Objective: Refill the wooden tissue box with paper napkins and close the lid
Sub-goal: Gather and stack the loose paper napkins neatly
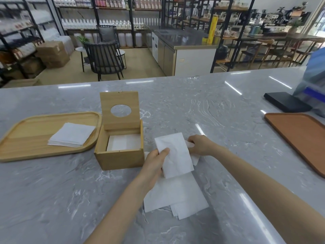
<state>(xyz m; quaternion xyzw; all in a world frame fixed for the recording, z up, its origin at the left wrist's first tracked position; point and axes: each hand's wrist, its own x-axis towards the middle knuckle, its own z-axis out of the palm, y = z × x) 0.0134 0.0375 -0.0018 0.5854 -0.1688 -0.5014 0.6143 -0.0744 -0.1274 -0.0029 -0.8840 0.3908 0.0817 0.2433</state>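
Note:
The wooden tissue box [119,158] stands on the marble counter with its lid [120,110] raised upright, an oval hole in it. White napkins [123,142] lie flat inside. Just right of the box, my left hand [155,162] pinches a folded white napkin [174,156] held up off the counter. My right hand [202,145] grips the far edge of napkin paper behind that napkin. More loose napkins [175,196] lie spread on the counter below my hands. A stack of napkins [72,134] rests on a light wooden tray [26,148] to the left of the box.
A brown tray [299,138] lies at the right edge, with a black flat object [286,102] and a blue-and-clear bag [314,81] behind it. Beyond the counter's far edge are chairs, shelves of bottles and a steel work counter.

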